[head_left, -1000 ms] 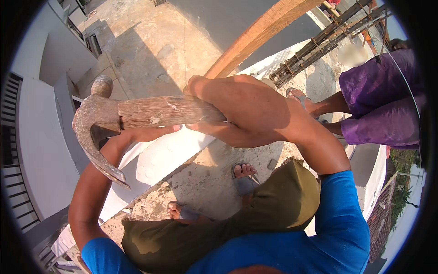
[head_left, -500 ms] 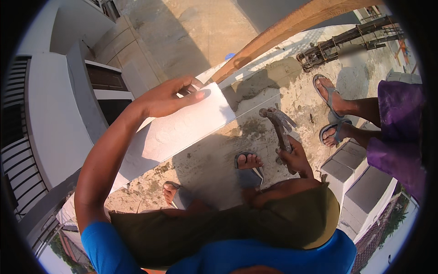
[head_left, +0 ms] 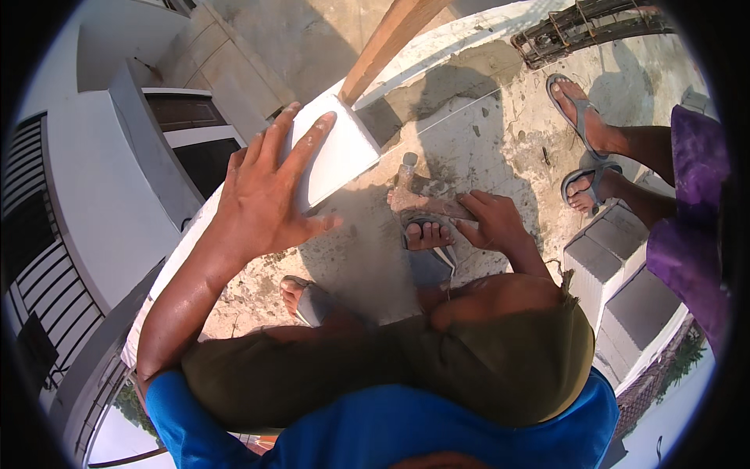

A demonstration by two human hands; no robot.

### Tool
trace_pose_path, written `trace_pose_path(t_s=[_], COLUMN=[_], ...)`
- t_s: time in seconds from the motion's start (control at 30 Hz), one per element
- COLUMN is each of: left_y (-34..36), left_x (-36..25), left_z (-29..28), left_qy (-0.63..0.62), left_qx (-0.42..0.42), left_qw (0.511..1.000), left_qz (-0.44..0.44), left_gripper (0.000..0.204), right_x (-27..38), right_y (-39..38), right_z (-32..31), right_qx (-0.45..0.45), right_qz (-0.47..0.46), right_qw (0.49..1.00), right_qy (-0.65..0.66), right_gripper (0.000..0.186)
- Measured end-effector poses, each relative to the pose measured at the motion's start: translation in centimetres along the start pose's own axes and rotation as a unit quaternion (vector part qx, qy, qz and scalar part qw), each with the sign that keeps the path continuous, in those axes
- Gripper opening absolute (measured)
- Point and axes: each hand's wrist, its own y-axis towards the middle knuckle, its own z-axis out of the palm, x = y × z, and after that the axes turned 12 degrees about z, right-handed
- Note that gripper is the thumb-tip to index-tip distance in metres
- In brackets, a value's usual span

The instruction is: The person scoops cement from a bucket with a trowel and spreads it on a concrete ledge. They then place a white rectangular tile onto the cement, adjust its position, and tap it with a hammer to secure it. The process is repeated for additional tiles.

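My left hand [head_left: 266, 191] lies over the white block [head_left: 348, 152], fingers spread across its top and thumb reaching past the near side. The block sits at the end of a low, pale wall. In my right hand [head_left: 496, 221] is a dusty claw hammer [head_left: 437, 206], gripped by its handle. It lies level over the ground, its head left of the hand and just beyond my right foot [head_left: 428, 238]. Hammer and block are apart. A thin taut string [head_left: 457, 109] runs along the wall line beyond the block.
A wooden plank [head_left: 387, 51] rises behind the block's far end. Wet grey mortar [head_left: 469, 74] covers the ledge beyond. Another person's sandalled feet [head_left: 582, 117] stand at right, near stacked grey blocks [head_left: 605, 250]. A rebar cage [head_left: 590, 31] lies at far right.
My left hand has gone from curling round the block's far edge to lying spread on it. The hammer has swung down and left, its head turned away. The view has shifted slightly.
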Motion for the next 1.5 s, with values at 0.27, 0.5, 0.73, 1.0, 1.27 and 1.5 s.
trace_pose_path(t_s=[0.27,0.5,0.73,1.0,1.27,1.5], left_y=[-0.3,-0.5,-0.9,-0.6,-1.0,-4.6], left_x=[-1.1,-0.4,0.0,0.3,0.3,3.9], left_z=[1.3,2.7,3.2,4.3,4.0,3.8], left_qy=[0.006,0.025,0.03,0.039,0.039,0.022], left_qx=[-0.054,-0.101,-0.115,-0.145,-0.125,-0.13], left_qw=[0.998,0.995,0.993,0.988,0.991,0.99], left_qz=[-0.012,0.008,0.013,0.022,0.004,-0.042], left_gripper=[0.125,0.125,0.119,0.115,0.116,0.094], right_x=[1.7,2.9,4.1,5.3,7.2,7.2], right_y=[9.1,8.9,10.0,9.6,10.0,7.6], right_z=[-1.9,-2.3,-2.2,-1.9,-1.7,0.4], right_qx=[-0.021,0.014,0.004,-0.001,0.023,0.03], right_qz=[-0.21,-0.253,-0.243,-0.213,-0.202,-0.193], right_qw=[0.959,0.945,0.95,0.957,0.953,0.967], right_qy=[-0.19,-0.207,-0.194,-0.198,-0.225,-0.166], right_gripper=[0.03,0.025,0.028,0.031,0.034,0.04])
